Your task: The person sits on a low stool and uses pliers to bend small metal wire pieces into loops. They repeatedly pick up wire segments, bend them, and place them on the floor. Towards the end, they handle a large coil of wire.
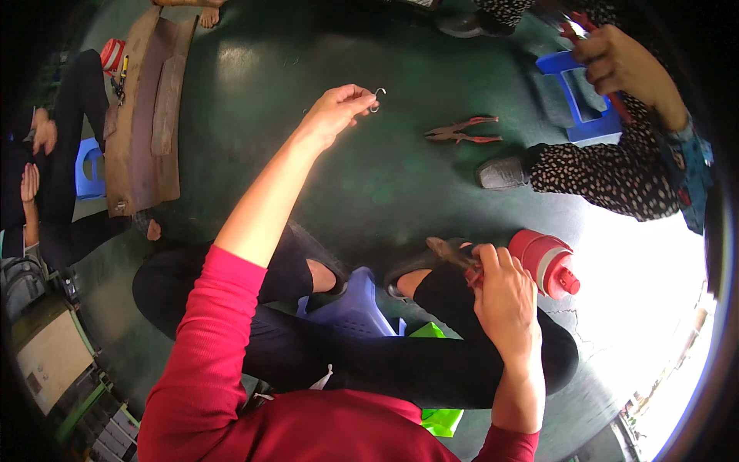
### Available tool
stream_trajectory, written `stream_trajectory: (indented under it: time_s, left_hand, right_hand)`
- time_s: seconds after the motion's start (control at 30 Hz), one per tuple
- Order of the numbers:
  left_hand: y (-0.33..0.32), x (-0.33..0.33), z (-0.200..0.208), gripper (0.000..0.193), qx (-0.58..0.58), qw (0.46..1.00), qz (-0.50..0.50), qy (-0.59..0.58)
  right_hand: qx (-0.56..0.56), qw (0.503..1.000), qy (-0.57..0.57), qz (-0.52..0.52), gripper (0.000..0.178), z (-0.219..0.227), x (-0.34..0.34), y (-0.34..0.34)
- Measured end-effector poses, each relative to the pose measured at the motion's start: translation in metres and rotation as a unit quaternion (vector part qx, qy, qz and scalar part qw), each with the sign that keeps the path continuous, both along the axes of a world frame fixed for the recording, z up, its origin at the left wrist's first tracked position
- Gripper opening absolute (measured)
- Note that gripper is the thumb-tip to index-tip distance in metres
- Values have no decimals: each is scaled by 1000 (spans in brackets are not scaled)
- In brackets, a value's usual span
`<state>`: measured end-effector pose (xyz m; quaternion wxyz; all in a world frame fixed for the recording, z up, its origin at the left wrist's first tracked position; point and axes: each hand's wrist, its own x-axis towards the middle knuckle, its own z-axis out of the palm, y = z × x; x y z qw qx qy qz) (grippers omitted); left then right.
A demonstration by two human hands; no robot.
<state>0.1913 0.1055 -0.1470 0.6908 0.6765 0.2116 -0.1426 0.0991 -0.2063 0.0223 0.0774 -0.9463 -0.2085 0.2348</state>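
Note:
Out ahead over the floor, my left hand pinches a small S-shaped metal hook between thumb and fingertips. Its curved ends stick out past my fingers. Closer to my body, my right hand is wrapped round the red handles of a pair of pliers, whose dark jaws point away to the left above my right knee. My fingers cover most of the handles. A second pair of red-handled pliers lies on the floor, its handles spread, to the right of my left hand.
A red jug stands just right of my right hand. At upper right a co-worker's hand grips a red-handled tool near a blue stool. A long wooden bench is at left, beside another seated person. The floor is dark green.

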Motion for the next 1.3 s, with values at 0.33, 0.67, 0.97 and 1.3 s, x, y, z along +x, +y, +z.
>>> stream_trajectory:
  time_s: [0.33,0.67,0.97,1.3]
  left_hand:
    - [-46,-99,160,18,-62,991,-83,-79]
    - [-61,-166,172,17,-69,993,-64,-76]
    - [-64,-175,167,19,-28,992,-69,-106]
    - [-71,-179,167,20,-25,992,-79,-91]
  right_hand:
    - [278,927,239,-80,31,28,-7,6]
    - [318,877,353,-73,28,17,-28,20]
    - [305,889,334,-73,29,13,-30,25]
    - [297,896,316,-98,28,12,-36,23]
